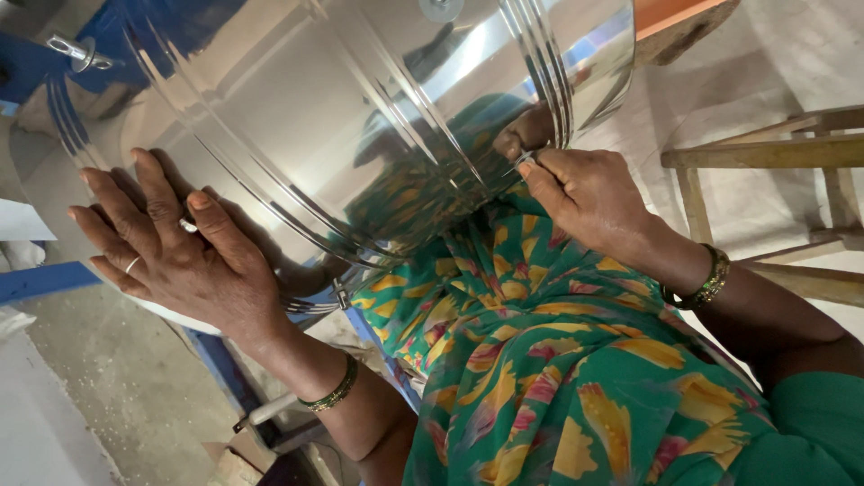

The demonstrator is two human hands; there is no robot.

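The largest item in view is a polished steel drum [360,117], a wide cylindrical vessel with raised ribbed bands running around its wall; it lies tilted across the upper part of the frame, resting against the person's lap and filling the space between both hands. Its mirror surface reflects the green, yellow and pink patterned garment [558,360] that covers the lap below it. A small ring fitting [81,52] projects from the wall at upper left, and a round rivet-like stud [441,7] shows at the top edge. To the right stands a wooden frame [774,153] on a pale floor; blue-painted metal bars [45,279] run behind and beneath the drum at left. The left hand [175,243] lies flat and spread against the drum's wall near its lower rim, fingers extended, pressing and steadying, gripping nothing. The right hand [585,193] is closed in a pinch at the ribbed band near the opposite rim, thumb and fingertips drawn together on a small part at the metal; what that part is cannot be told, as it is too small. As a judgement of progress: the drum body looks formed and polished, with the fittings at the top in place, and the work appears confined to detail at the rim band; how much remains cannot be told.
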